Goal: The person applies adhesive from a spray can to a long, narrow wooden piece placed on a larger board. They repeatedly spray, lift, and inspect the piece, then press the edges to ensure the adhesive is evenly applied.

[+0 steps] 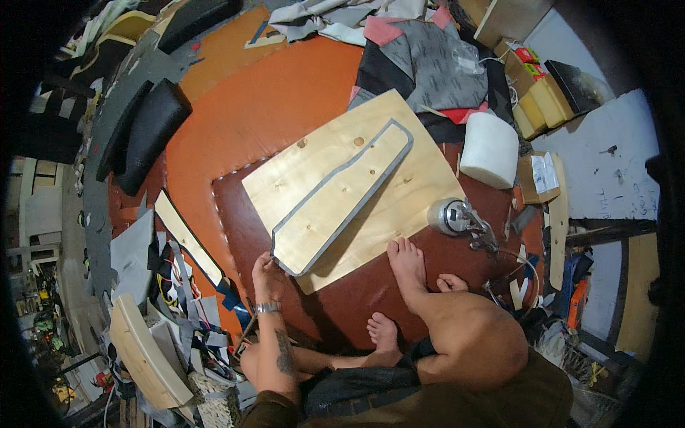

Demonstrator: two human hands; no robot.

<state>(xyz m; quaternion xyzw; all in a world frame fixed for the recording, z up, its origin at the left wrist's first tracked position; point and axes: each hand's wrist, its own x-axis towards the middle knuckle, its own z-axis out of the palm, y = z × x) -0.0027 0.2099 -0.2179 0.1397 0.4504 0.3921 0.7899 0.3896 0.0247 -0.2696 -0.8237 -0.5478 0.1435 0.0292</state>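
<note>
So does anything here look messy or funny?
Yes. The shaped wooden panel with a grey edge lies crooked across the big plywood sheet, its lower corner poking past the sheet's edge, where the left hand touches it. A bare foot rests on the plywood. Fabric scraps are piled loosely at the top.

Upholstery workshop, work done at floor level. Indicators: a cut plywood panel [342, 192] with a grey-edged shaped board [339, 200] lying on brown leatherette sheet [357, 299] over an orange floor covering [264, 107]; a white foam block [489, 148]; yellow foam pieces [536, 107]; black padded cushions [143, 132]; heaped fabric offcuts [421, 57]; a metal spray gun [460, 217] with hose; further wooden panels [143, 349] stacked at the edge.
</note>
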